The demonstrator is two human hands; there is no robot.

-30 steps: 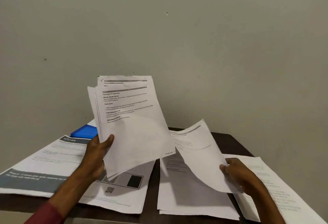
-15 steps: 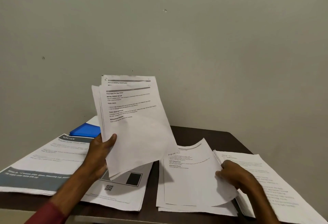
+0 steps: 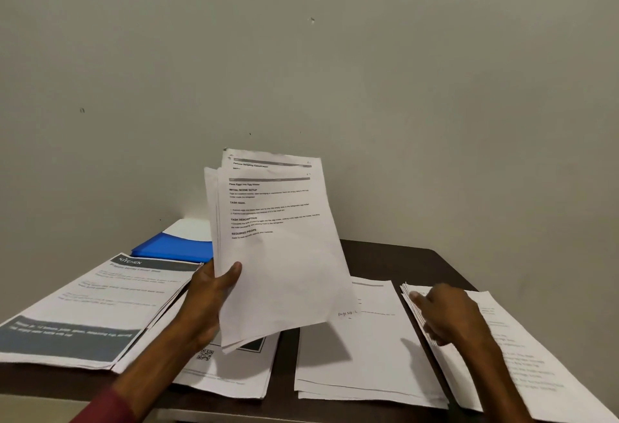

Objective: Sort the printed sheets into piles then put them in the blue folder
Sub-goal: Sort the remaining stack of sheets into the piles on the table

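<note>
Head camera is the one feed I get at my desk, so ask away.
— What is the left hand [image 3: 209,302] doing?
— It grips a thin sheaf of printed sheets [image 3: 284,265], held upright above the table [image 3: 385,258]. The thumb presses the front near the lower left edge, and the other fingers are hidden behind the paper. The sheets are plain white, slightly fanned, curling at the bottom.
— Can you read anything?
— On the front sheet I read bold headings: INITIAL SCENE SETUP, TASK GOAL, TASK DESCRIPTION, REQUIRED PROPS. The body text is too small for me.
— And the right hand [image 3: 449,315]?
— Blurred. It lies over the fanned left edge of the right pile [image 3: 522,365], fingers close together and pointing toward the middle pile [image 3: 365,355]. Whether they pinch a sheet I cannot tell.
— The folder?
— I see the blue folder [image 3: 174,248], smooth and glossy, lying flat at the far left of the dark brown table, partly behind the sheaf. Just in front of it lies a pile with a grey banner [image 3: 100,308] reading KITCHEN. Beside that, under the left wrist, is a pile showing a QR code [image 3: 234,372]. A handwritten "Page No" sits where the sheaf's lower corner meets the middle pile; which sheet bears it I cannot say.
</note>
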